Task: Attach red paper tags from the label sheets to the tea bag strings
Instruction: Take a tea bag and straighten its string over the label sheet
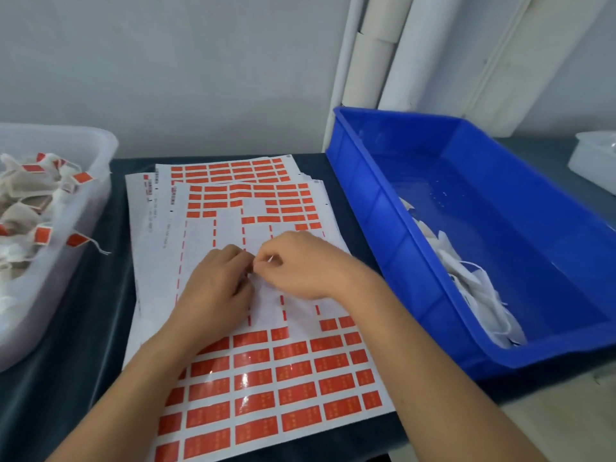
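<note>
While tagged bags (36, 208) are piling up in the clear tub (100, 181), the left hand (216, 288) and right hand (300, 265) are meeting over the sheet (266, 378), fingertips pinching something tiny, apparently a string. Untagged bags (473, 281) are waiting in the blue bin (366, 201). Centring the string before folding should be helping.

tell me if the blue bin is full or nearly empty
Nearly empty: the blue bin holds only a small heap of white tea bags along its near wall; most of its floor is bare.
</note>
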{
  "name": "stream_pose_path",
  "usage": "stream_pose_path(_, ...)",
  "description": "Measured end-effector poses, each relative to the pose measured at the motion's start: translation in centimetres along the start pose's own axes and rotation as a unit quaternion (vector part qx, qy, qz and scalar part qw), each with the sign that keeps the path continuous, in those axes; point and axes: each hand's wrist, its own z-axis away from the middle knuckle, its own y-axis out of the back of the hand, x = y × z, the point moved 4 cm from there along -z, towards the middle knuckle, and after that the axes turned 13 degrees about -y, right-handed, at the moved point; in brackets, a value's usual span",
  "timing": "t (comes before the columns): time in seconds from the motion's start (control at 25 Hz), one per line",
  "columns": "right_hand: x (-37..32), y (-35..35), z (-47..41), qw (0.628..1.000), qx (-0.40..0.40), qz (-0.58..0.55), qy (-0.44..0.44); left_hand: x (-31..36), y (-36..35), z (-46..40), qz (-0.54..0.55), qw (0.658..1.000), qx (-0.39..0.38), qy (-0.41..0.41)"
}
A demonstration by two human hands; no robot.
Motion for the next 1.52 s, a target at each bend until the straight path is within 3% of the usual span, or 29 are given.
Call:
stream_pose_path(0.2, 3.8, 7.9, 2.6, 0.989, 0.122, 0.014, -0.086, -0.6, -0.3, 0.2, 0.014, 0.999, -0.025, 0.027)
stream_pose_path(0.36, 9.9, 13.3, 5.5, 0.949, 0.245, 0.011, -0.197, -0.6, -0.3, 0.2, 0.015, 0.999, -0.030, 0.034)
stream_pose_path(0.44, 13.3, 13.8, 6.3, 0.936, 0.212, 0.068, -0.274, -0.5, -0.3, 0.2, 0.012, 0.999, -0.032, 0.036)
stream_pose_path(0.56, 16.9, 11.7, 7.1, 0.903, 0.070, 0.163, -0.392, -0.5, -0.2, 0.2, 0.011, 0.999, -0.030, 0.040)
stream_pose_path(0.68, 18.9, 10.5, 7.4, 0.877, 0.095, 0.172, -0.438, -0.3, -0.2, 0.3, 0.011, 0.999, -0.029, 0.041)
stream_pose_path(0.84, 19.3, 11.4, 7.7, 0.859, 0.210, 0.160, -0.439, -0.3, -0.1, 0.2, 0.012, 0.999, -0.029, 0.042)
stream_pose_path(1.0, 18.9, 11.6, 7.9, 0.859, 0.264, 0.138, -0.416, -0.3, 0.0, 0.3, 0.017, 0.999, -0.029, 0.041)
stream_pose_path(1.36, 17.4, 12.2, 8.0, 0.896, 0.281, 0.052, -0.339, -0.6, 0.0, 0.4, 0.026, 0.998, -0.026, 0.043)
stream_pose_path(1.52, 15.6, 13.3, 8.3, 0.890, 0.340, 0.049, -0.299, -0.6, -0.2, 0.3, 0.024, 0.999, -0.021, 0.039)
